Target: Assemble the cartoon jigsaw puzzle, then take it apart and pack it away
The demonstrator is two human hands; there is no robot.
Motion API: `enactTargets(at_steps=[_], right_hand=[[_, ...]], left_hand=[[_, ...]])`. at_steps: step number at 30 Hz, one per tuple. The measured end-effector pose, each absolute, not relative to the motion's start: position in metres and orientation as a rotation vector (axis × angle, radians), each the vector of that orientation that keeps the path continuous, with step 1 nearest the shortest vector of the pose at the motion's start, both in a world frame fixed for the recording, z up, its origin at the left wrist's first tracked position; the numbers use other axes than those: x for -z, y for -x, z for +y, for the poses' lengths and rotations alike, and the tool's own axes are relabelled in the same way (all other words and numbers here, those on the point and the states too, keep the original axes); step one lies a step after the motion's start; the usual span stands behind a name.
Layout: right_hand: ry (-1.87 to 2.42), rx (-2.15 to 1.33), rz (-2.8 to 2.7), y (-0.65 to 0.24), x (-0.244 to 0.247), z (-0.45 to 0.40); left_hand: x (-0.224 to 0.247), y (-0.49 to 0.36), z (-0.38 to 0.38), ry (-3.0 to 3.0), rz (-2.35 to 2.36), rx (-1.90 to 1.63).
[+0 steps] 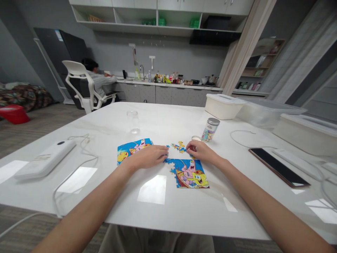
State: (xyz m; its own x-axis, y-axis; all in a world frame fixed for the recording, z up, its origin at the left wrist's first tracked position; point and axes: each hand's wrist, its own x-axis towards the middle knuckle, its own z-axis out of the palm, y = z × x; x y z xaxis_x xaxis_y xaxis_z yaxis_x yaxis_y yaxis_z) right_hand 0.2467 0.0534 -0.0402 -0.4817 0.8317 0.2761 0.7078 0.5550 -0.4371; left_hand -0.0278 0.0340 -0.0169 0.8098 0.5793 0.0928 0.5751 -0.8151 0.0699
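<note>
My left hand (147,157) rests on the white table (155,205), its fingertips at the top edge of a partly joined jigsaw puzzle (188,174) showing cartoon characters in a boat. Under the heel of that hand lies a blue printed picture card (130,149) with a similar cartoon. My right hand (200,151) is just above the puzzle, with its fingertips beside a small cluster of loose yellow and blue pieces (179,147). My fingers hide whether either hand pinches a piece.
A clear drinking glass (133,122) and a small printed jar (210,129) stand beyond the puzzle. A white device with cables (44,159) lies left, a phone (279,167) right. White boxes (223,106) stand far right; a seated person (92,79) is beyond.
</note>
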Motion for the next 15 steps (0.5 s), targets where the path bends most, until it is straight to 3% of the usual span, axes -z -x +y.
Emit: enactTargets(at_steps=[15], right_hand=[[1.331, -0.602, -2.387, -0.252, 0.033, 0.052]], left_hand=[[0.015, 0.028, 0.033, -2.983, 0.943, -0.094]])
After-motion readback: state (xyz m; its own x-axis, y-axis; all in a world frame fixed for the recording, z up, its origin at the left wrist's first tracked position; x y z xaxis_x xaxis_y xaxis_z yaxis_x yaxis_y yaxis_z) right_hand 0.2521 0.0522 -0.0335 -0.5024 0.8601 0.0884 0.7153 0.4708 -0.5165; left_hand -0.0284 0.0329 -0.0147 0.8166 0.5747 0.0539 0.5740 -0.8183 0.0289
